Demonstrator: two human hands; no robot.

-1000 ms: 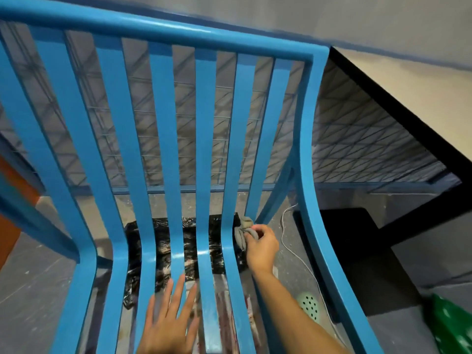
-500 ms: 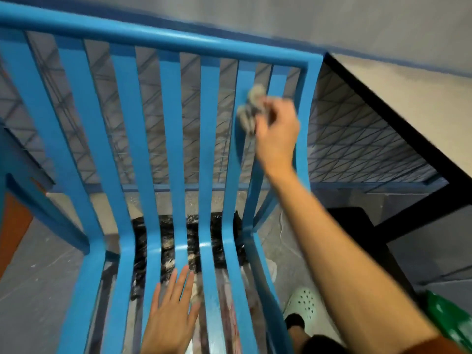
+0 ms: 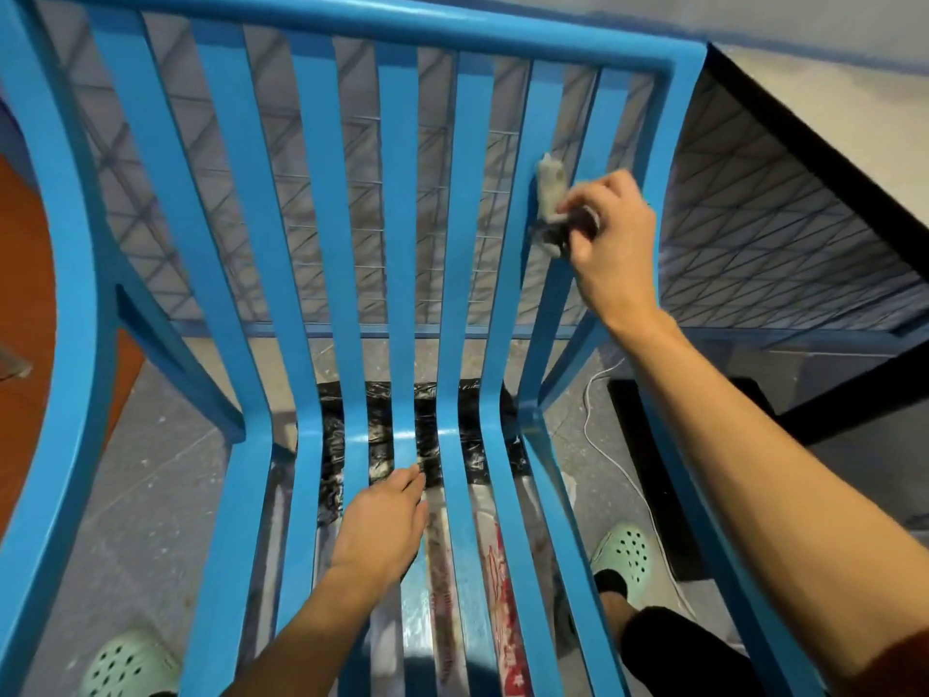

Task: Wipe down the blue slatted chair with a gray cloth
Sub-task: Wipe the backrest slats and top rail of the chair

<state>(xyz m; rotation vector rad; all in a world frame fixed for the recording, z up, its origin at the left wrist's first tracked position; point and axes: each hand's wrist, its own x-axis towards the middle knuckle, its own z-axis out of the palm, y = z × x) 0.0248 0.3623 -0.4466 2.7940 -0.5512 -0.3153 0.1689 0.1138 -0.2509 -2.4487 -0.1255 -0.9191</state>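
The blue slatted chair [image 3: 321,203] fills the view, its backrest slats rising to a top rail and its seat slats running toward me. My right hand [image 3: 611,244] grips a bunched gray cloth [image 3: 549,193] and holds it against one of the right-hand backrest slats, partway up. My left hand [image 3: 384,520] rests flat on the seat slats near the bend, fingers together and pointing toward the backrest.
A black plastic sheet [image 3: 427,420] lies on the floor under the seat. A white cable [image 3: 603,445] trails at the right beside a dark table frame [image 3: 804,158]. My feet in pale green clogs [image 3: 626,550] stand at either side. Wire mesh shows behind the backrest.
My right hand swept the cloth from the base of the slat up near the top rail, then came partway down. My left hand stayed on the seat, its fingers closing together.
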